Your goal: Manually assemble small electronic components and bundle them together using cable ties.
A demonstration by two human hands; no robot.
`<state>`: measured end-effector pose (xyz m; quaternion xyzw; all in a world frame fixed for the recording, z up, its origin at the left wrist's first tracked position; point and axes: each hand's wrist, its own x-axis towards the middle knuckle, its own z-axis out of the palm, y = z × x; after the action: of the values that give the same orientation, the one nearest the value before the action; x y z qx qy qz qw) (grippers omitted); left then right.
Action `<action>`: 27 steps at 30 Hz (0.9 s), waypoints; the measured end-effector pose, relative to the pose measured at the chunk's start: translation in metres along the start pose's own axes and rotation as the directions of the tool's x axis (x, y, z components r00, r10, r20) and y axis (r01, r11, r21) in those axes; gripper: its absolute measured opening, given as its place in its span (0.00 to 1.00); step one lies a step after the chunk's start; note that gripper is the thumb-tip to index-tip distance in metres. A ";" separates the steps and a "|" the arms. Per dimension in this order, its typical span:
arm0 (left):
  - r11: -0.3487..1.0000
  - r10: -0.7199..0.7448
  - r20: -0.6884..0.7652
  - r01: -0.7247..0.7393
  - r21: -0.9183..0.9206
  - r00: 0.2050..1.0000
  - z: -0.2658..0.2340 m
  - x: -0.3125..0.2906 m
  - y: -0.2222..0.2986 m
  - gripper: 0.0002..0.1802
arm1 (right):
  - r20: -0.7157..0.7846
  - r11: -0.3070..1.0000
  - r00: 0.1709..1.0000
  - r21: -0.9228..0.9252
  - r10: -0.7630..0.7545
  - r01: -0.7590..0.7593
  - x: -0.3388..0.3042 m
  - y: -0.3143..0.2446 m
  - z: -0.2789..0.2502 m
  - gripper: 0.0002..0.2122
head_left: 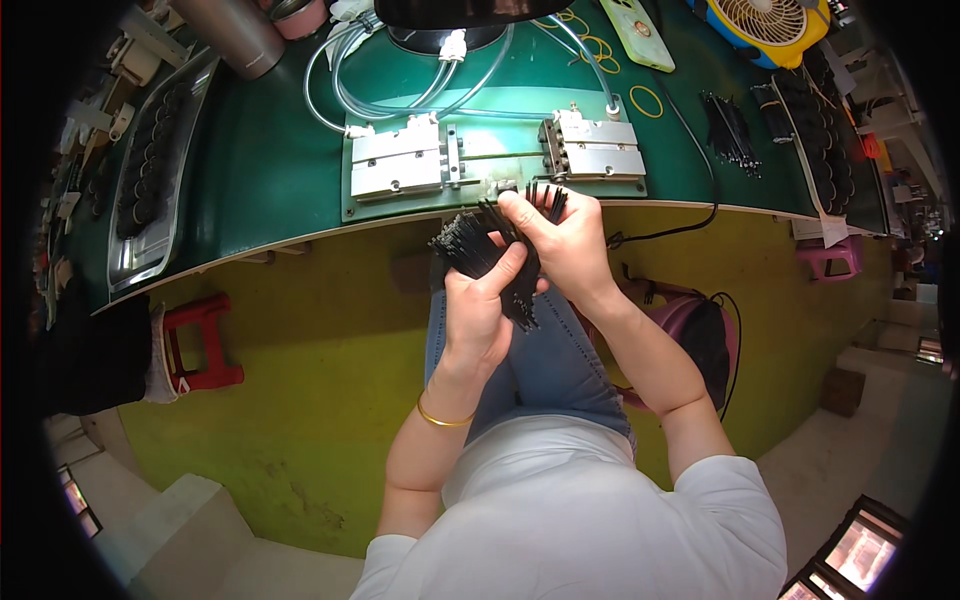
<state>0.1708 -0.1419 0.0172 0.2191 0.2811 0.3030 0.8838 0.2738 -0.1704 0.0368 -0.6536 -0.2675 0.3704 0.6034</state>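
A thick bundle of thin black wires with pale tips is wrapped in my left hand, just below the bench's front edge. My right hand is closed beside it, thumb and fingers pinching a smaller group of black wires whose ends stick up. Both hands touch, and the fingers hide part of the wires. Right behind them on the bench is a fixture with a left silver metal block and a right silver metal block, both mounted on a green base plate.
Clear hoses run from the blocks. A metal tray of black coils lies at left, loose black wires at right. A phone, a yellow-blue fan and a tumbler stand behind. A red stool is below.
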 end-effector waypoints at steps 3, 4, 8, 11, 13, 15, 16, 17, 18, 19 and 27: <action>1.000 0.003 -0.007 -0.003 -0.010 1.000 0.000 -0.001 0.001 0.05 | -0.012 0.998 0.999 0.028 -0.052 0.052 0.000 0.002 0.002 0.07; 1.000 0.004 -0.006 -0.004 -0.009 1.000 0.001 -0.001 0.001 0.05 | -0.027 0.999 0.998 0.021 -0.048 0.048 0.001 0.004 0.001 0.07; 1.000 0.019 -0.034 -0.019 -0.017 0.999 0.004 -0.001 0.001 0.05 | -0.050 0.999 0.999 0.033 -0.013 0.015 0.002 0.001 0.001 0.08; 1.000 0.023 -0.033 -0.024 -0.014 0.999 0.005 -0.001 0.001 0.05 | -0.032 0.996 0.999 0.084 0.036 -0.033 0.002 -0.003 0.001 0.08; 1.000 0.021 -0.023 -0.022 -0.021 0.999 0.004 0.000 0.000 0.05 | -0.031 0.992 0.998 0.120 0.053 -0.049 0.003 -0.002 0.001 0.08; 0.999 0.020 -0.001 -0.020 -0.035 1.000 0.003 0.001 -0.001 0.06 | -0.030 0.989 0.998 0.138 0.061 -0.056 0.004 -0.001 0.001 0.08; 0.999 0.021 0.000 -0.021 -0.035 1.000 0.003 0.001 0.000 0.06 | -0.032 0.988 0.998 0.144 0.054 -0.049 0.004 0.000 0.001 0.08; 0.999 0.011 -0.008 -0.012 -0.030 1.000 0.004 0.001 0.000 0.06 | -0.033 0.988 0.998 0.150 0.046 -0.041 0.004 0.000 0.002 0.08; 1.000 0.002 -0.016 -0.003 -0.026 1.000 0.005 0.000 0.001 0.06 | -0.035 0.987 0.999 0.157 0.038 -0.032 0.004 0.001 0.002 0.08; 1.000 -0.006 -0.024 0.006 -0.021 1.000 0.006 0.000 0.002 0.06 | -0.035 0.987 0.999 0.157 0.037 -0.031 0.004 0.002 0.001 0.08; 0.999 -0.006 -0.037 0.005 -0.043 0.999 0.002 -0.002 0.003 0.07 | -0.023 0.993 0.997 0.089 -0.074 0.076 -0.001 -0.003 0.005 0.07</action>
<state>0.1697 -0.1417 0.0208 0.1938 0.2918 0.3105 0.8837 0.2695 -0.1676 0.0397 -0.6187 -0.2690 0.3526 0.6484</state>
